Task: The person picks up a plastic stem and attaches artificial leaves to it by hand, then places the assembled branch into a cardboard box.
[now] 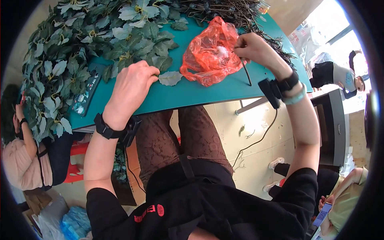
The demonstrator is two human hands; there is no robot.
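My left hand point(133, 86) is closed at the table's front edge, thumb and fingers pinching the base of a single green artificial leaf point(171, 79) with a jagged rim. To its right lies a crumpled red plastic bag point(200, 44), open at the top, with something white point(222, 52) inside that I cannot make out. Over the bag's right side, my right hand point(256, 50) is closed, its fingertips gripping a thin dark brown stem point(247, 76) that slants down toward the tabletop. The fingertips partly hide the stem's upper end.
A big heap of artificial leaf sprigs point(52, 76) covers the left of the green table point(168, 98). Dark twiggy stems point(224, 10) are piled at the back. A phone in a patterned case point(88, 90) lies by the leaves. Other people sit left and lower right; another is far right.
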